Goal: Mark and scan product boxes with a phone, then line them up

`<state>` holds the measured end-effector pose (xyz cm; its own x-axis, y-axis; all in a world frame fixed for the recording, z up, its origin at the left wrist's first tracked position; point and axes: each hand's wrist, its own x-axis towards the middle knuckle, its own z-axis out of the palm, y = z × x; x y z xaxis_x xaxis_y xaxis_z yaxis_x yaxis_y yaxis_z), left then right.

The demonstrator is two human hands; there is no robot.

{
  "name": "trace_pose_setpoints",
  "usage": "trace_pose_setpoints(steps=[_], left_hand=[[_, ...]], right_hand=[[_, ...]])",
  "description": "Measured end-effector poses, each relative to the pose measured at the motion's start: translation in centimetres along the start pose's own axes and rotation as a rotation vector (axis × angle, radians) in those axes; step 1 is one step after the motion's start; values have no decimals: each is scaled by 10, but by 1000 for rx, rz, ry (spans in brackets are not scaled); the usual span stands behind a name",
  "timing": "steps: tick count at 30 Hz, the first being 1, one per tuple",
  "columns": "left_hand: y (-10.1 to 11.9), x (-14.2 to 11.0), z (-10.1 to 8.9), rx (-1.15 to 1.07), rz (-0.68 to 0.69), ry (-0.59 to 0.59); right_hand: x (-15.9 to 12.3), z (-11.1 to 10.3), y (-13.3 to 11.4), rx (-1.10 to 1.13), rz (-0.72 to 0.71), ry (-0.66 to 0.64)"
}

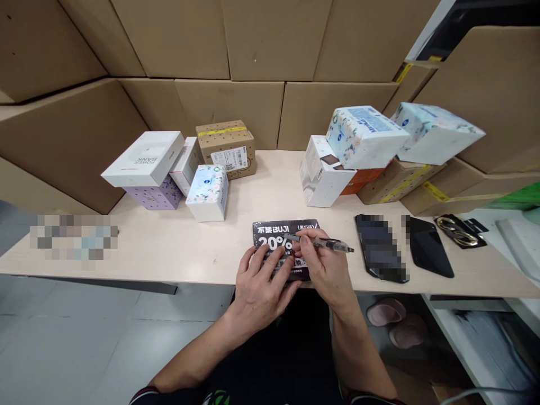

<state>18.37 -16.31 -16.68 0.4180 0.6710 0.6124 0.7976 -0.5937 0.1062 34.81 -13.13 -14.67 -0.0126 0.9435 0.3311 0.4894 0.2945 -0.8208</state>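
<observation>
A flat black box (287,228) with large white "20%" print lies near the front edge of the table. My left hand (264,284) rests on its lower left part, fingers spread over the printed face. Between the thumb and fingers of my right hand (324,267) is a pen (333,244), held almost level over the right side of the box. The pen's clear end points right. Its tip is near the white print, and I cannot tell whether it touches. My hands cover the lower part of the box.
Left on the table (270,191) are a white power bank box (147,157), a purple box (156,195), a floral tissue box (208,192) and a taped carton (228,149). At right stand a white box (323,174), more tissue boxes (367,135) and two phones (379,247). Cardboard walls surround the back.
</observation>
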Motion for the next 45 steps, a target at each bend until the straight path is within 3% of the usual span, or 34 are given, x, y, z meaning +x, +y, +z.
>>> trace_pose_setpoints(steps=[11, 16, 19, 21, 23, 25, 27, 33, 36, 38, 41, 45], left_hand=[[0, 0, 1, -5, -1, 4], [-1, 0, -1, -5, 7, 6], [-5, 1, -1, -22, 5, 4], [-9, 1, -1, -27, -4, 10], [-12, 2, 1, -25, -11, 22], [-15, 3, 3, -24, -9, 35], [-18, 4, 7, -26, 4, 55], [-28, 4, 19, -53, 53, 169], [-32, 2, 22, -91, 85, 226], [-33, 1, 23, -126, 93, 245], [-34, -1, 23, -176, 78, 253], [-32, -1, 24, -200, 54, 276]], right_hand=[[-1, 1, -1, 40, -29, 38], [-10, -4, 5, 187, -15, 346], [-12, -21, 23, -27, -53, 503], [-14, -35, 37, -309, -108, 407], [-15, -45, 49, -568, -131, 199], [-18, -48, 57, -742, -113, 21], [-20, -46, 60, -840, -84, -68], [-25, -35, 67, -861, -78, -102], [-29, -40, 71, -801, -118, 38], [-34, -48, 71, -801, -77, 220], [-43, -60, 69, -893, 118, 422], [-50, -70, 72, -951, 431, 364]])
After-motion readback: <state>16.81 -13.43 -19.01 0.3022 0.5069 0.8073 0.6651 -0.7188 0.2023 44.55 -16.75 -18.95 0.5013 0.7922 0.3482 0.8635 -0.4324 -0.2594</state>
